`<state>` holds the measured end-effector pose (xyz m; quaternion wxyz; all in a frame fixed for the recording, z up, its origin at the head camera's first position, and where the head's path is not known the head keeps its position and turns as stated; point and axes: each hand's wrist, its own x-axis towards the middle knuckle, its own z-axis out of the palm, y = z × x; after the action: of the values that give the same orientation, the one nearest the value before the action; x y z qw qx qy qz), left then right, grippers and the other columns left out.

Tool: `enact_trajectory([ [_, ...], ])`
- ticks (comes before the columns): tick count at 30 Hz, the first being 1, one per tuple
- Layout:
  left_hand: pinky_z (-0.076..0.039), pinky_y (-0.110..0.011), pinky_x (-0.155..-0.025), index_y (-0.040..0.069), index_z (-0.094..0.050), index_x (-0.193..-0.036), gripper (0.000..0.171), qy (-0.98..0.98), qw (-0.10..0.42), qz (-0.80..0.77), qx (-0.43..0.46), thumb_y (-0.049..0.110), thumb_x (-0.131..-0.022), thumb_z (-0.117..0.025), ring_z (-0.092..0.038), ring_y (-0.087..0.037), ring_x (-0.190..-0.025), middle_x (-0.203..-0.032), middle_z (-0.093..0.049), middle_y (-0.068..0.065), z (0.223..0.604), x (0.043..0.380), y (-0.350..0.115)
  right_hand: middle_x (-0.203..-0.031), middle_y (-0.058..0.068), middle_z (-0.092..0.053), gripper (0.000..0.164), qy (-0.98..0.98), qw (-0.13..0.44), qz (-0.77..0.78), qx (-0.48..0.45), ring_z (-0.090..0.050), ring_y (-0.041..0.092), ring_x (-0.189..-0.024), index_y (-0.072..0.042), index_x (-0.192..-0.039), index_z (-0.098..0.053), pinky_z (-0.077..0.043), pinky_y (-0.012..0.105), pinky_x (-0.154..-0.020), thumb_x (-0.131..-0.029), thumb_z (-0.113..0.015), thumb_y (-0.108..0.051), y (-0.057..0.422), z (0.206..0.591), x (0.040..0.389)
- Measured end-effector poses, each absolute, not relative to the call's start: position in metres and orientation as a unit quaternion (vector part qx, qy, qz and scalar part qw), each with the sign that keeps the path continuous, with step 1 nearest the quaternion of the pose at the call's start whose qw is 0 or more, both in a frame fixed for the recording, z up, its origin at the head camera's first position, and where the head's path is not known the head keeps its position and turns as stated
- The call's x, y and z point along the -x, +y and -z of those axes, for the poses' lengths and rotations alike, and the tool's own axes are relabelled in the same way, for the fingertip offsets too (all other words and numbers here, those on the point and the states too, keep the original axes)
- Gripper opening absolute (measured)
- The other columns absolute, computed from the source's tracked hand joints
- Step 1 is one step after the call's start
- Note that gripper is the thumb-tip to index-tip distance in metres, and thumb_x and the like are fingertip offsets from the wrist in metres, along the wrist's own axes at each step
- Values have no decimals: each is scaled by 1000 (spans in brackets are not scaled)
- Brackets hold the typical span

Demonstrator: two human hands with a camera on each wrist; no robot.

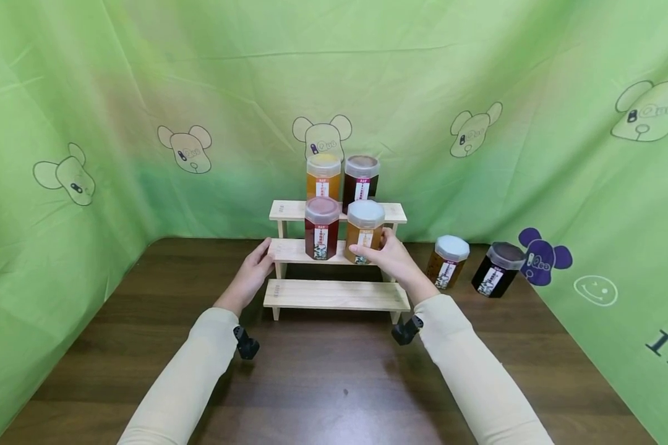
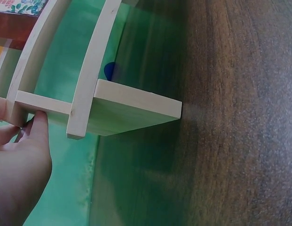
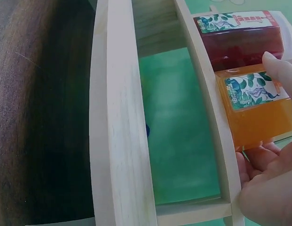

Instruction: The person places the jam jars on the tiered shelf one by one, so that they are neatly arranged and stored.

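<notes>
A three-step wooden display stand stands on the table, seen closer in both wrist views. At the left end of its middle step, my left hand holds the edge, thumb and fingers around the wood in the left wrist view. My right hand grips an amber jar with a pale blue lid, thumb across its front and fingers at its side. The jar is upright on the middle step, beside a dark red jar with a pinkish lid. Its far side is hidden.
On the top step are a yellow-orange jar and a dark jar. Right of the stand, a brown jar with a pale blue lid and a black jar stand on the table. A green cloth hangs behind.
</notes>
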<state>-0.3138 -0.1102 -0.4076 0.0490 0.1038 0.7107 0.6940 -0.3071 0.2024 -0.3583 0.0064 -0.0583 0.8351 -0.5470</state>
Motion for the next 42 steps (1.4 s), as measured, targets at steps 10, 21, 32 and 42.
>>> enact_trajectory([
  [10,-27,-41,-119,3,-11,-161,55,709,50,-696,-104,11,-111,-32,-23,-29,-148,-166,-9,-16,408,314,-111,-144,21,-44,90,839,13,540,60,-46,33,-129,0,-151,-26,-44,49,-106,-89,-76,-42,201,356,307],
  [21,-28,-41,-119,4,-10,-161,55,708,53,-696,-104,10,-111,-32,-24,-29,-148,-165,-10,-17,407,315,-110,-144,22,-46,89,844,3,532,58,-46,34,-130,0,-151,-28,-42,50,-109,-90,-75,-44,201,355,307],
  [32,-27,-40,-119,5,-10,-161,55,711,53,-694,-101,12,-111,-32,-23,-27,-148,-166,-9,-15,407,315,-110,-144,20,-46,91,845,-1,533,55,-47,32,-131,-3,-151,-28,-43,50,-108,-89,-75,-48,200,357,308],
  [42,-26,-41,-120,4,-10,-161,55,711,54,-693,-104,12,-111,-32,-20,-27,-149,-166,-8,-15,409,315,-110,-144,20,-46,94,846,-1,530,52,-47,33,-130,-3,-152,-27,-44,50,-108,-87,-75,-51,200,359,309],
])
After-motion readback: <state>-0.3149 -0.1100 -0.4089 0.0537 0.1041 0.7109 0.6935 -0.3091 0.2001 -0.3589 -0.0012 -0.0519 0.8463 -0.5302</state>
